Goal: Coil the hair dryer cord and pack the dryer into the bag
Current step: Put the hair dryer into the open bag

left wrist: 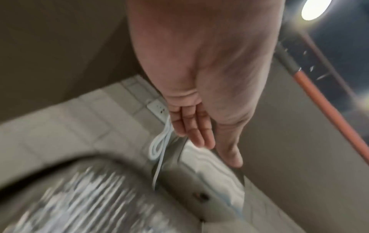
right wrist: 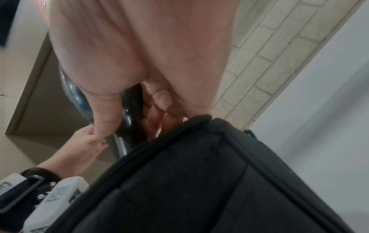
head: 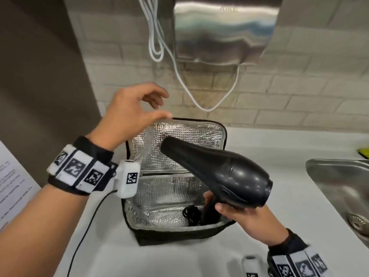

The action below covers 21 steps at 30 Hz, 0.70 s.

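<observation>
The black hair dryer [head: 219, 170] hangs tilted over the open black bag [head: 179, 234], nozzle pointing at the raised silver-lined lid [head: 179, 134]. My right hand [head: 221, 207] grips the dryer's handle, which dips into the bag's mouth. The coiled black cord [head: 190, 213] lies on the bag's silver floor. My left hand [head: 159, 108] hovers above the lid's top left corner with fingers loosely curled and nothing in them. In the right wrist view the handle [right wrist: 129, 107] shows between my fingers above the bag's zipped edge [right wrist: 199, 181]. The left wrist view is blurred, showing loose fingers [left wrist: 199, 126] over silver lining [left wrist: 79, 197].
The bag stands on a white counter against a tiled wall. A steel wall hand dryer [head: 223, 31] hangs above it, with white cables [head: 157, 43] looping down beside it. A steel sink [head: 339, 186] lies to the right. A printed sheet [head: 12, 186] sits at the left.
</observation>
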Each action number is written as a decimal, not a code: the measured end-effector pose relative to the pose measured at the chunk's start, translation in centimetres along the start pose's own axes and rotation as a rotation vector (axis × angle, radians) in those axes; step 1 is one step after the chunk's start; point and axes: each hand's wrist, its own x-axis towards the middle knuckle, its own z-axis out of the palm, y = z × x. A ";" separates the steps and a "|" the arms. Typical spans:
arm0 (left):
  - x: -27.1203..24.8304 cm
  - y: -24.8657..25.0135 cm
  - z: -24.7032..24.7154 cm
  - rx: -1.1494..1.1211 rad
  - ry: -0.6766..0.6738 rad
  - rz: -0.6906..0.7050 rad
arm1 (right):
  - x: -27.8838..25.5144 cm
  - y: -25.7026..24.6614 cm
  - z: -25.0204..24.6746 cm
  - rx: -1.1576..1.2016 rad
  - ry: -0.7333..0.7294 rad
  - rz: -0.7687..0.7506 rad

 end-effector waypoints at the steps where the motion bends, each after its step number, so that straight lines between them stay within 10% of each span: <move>1: -0.7 0.6 -0.8 0.022 0.085 0.016 | 0.1 0.2 0.1 0.004 0.018 0.008; 4: -5.4 3.6 -1.2 0.010 0.179 0.097 | 0.3 0.4 0.4 -0.026 0.030 -0.005; 10: -17.2 5.2 5.4 0.251 -0.578 0.140 | 1.9 -0.4 0.3 -0.108 -0.046 0.012; 21: -19.5 2.1 8.1 0.384 -0.419 0.098 | 6.1 -2.1 0.3 -0.291 -0.418 0.067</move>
